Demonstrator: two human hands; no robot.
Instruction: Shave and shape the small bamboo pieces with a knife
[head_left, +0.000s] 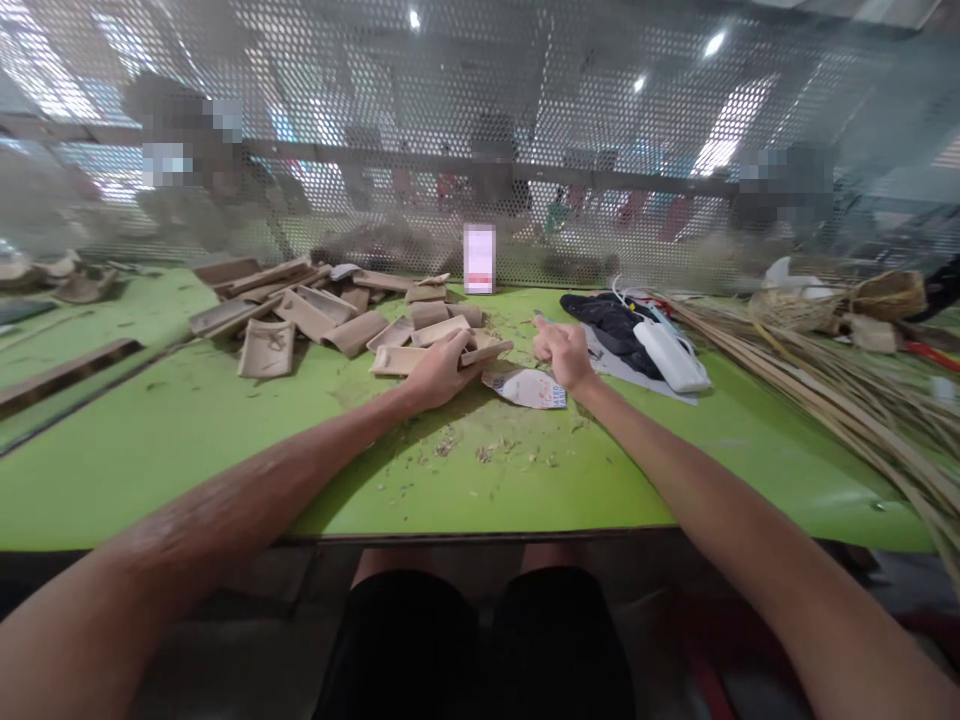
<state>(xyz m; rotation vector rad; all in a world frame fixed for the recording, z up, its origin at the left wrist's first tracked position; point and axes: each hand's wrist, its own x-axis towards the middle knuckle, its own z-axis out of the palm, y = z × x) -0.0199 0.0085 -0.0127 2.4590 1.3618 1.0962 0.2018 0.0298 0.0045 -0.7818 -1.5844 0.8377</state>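
My left hand [441, 372] is closed around a piece of split bamboo [487, 353], whose flat end sticks out to the right past the fingers. To the right of it, my right hand [564, 354] is curled shut above the table, apart from the bamboo. A small greyish tip shows by its fingers, but what it holds I cannot make out. Between and below the hands lies a pointed, leaf-shaped piece of printed card [523, 388]. Wood shavings [487, 453] are scattered on the green table [247, 460] in front of me.
A pile of curved bamboo pieces [352, 333] lies left of my hands. Behind stands an upright phone [480, 262] against a perforated metal screen [420, 190]. On the right are black cloth [619, 325], a white plastic object [673, 356] and long bamboo strips [810, 390].
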